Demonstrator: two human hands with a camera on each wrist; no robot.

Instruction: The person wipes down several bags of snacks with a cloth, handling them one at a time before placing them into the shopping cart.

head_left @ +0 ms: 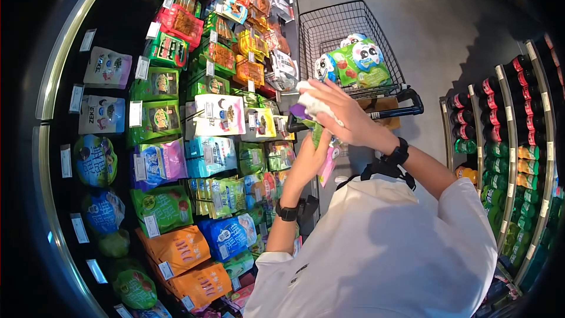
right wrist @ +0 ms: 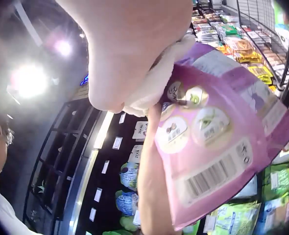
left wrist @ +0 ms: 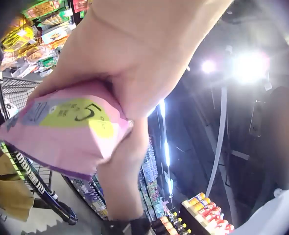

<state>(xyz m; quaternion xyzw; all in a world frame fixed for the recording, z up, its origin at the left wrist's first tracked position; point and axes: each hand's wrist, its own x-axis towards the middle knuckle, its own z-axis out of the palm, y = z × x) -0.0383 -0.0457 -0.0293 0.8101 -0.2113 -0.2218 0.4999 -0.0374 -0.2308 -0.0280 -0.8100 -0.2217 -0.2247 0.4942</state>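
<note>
A pink and purple snack bag with a barcode and round pictures on its face is held up in front of the chest. My left hand grips it; in the left wrist view the bag juts out below that hand. My right hand holds a crumpled white cloth, bunched under the fingers against the bag's top edge. In the right wrist view the cloth overlaps the bag's upper corner. Part of the bag is hidden behind both hands in the head view.
A black wire shopping cart stands ahead, carrying green packs with cartoon faces. By its handle is a brown bag. Hanging snack packs fill the left shelves; bottles line the right.
</note>
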